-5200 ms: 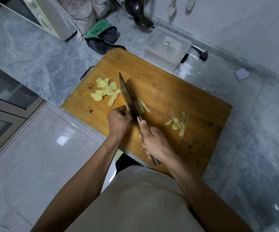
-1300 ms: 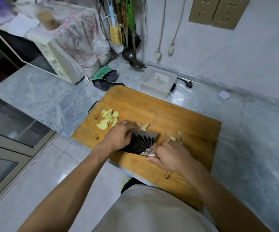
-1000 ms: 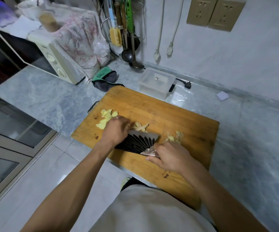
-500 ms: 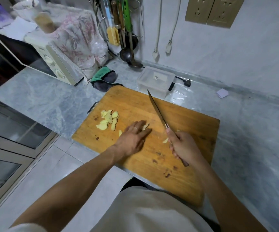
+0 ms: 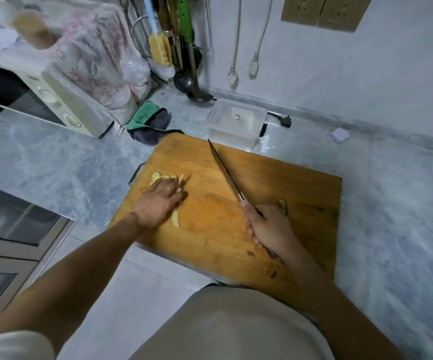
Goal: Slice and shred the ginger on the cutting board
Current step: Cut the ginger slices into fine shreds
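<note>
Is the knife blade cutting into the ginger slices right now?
No; the right hand holds the long knife mid-board, apart from the pale ginger slices under the left hand.

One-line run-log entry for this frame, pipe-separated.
phase: regrouping slices | left hand: flat on ginger slices | right hand: grips knife, blade raised | cutting board: shreds at right

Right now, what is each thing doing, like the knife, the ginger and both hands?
Knife: held up on edge, tip pointing away.
Right hand: grips the knife handle.
Left hand: fingers spread flat over the ginger slices.
Cutting board: lies flat on the counter.
Plastic box: lid on.
</note>
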### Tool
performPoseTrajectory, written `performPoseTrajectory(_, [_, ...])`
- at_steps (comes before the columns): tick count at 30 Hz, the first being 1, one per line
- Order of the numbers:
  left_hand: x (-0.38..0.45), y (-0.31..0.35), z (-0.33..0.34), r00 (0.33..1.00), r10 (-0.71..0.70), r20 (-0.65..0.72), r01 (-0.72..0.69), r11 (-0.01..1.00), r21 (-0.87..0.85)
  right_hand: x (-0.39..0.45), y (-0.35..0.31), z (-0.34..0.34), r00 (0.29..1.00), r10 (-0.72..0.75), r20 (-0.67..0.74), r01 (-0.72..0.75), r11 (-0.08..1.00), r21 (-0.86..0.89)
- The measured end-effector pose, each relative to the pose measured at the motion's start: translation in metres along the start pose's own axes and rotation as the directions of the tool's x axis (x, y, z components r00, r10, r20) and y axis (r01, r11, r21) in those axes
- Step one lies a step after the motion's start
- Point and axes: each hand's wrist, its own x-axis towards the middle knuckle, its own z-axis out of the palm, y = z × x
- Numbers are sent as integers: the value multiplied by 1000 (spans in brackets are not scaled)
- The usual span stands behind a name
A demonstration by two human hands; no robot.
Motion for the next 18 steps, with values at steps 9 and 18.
performPoseTrajectory(9, [-42,50,36,906,-320,-277,150,854,-497,3,-10,23,999,-25,43,26,999,-44])
performPoseTrajectory(18, [-43,34,56,815,-510,-275,281,763,-583,7,-13,32,996,2,85,3,998,-61])
